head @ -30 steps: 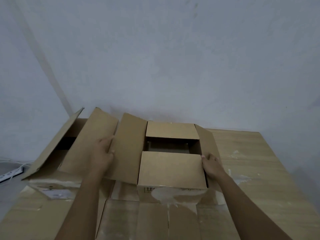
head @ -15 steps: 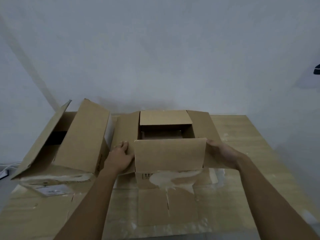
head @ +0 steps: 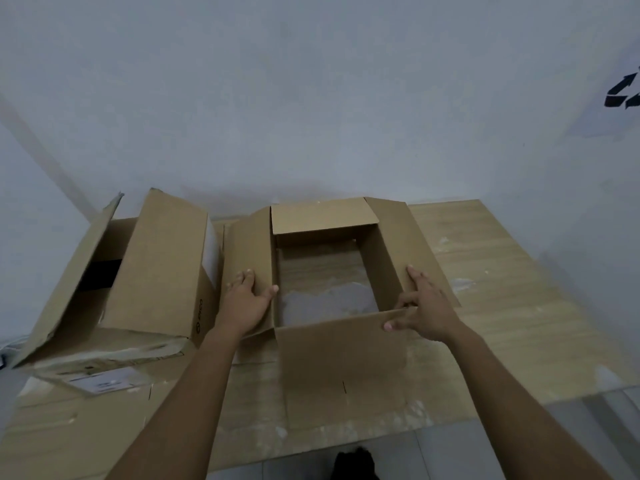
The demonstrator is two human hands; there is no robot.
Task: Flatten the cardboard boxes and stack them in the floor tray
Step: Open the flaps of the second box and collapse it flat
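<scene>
A brown cardboard box [head: 346,358] stands open on the wooden table [head: 512,306], all top flaps spread outward. The table surface shows through its open bottom. My left hand [head: 246,299] presses flat on the left flap, thumb at the inner edge. My right hand [head: 422,306] grips the box's right wall at the near corner, fingers curled over the near flap's fold. A second, larger cardboard box [head: 159,268] lies to the left with flaps raised and a white label at its near side. No floor tray is in view.
A white wall [head: 311,98] rises right behind the table. Grey floor tiles [head: 588,427] show past the table's near right edge. A black recycling mark [head: 623,93] is on the wall at far right. Something dark [head: 353,464] lies by the bottom edge.
The near flap has swung down toward me, exposing the box's open inside. My left hand slid onto the left flap and my right hand moved to the right wall.
</scene>
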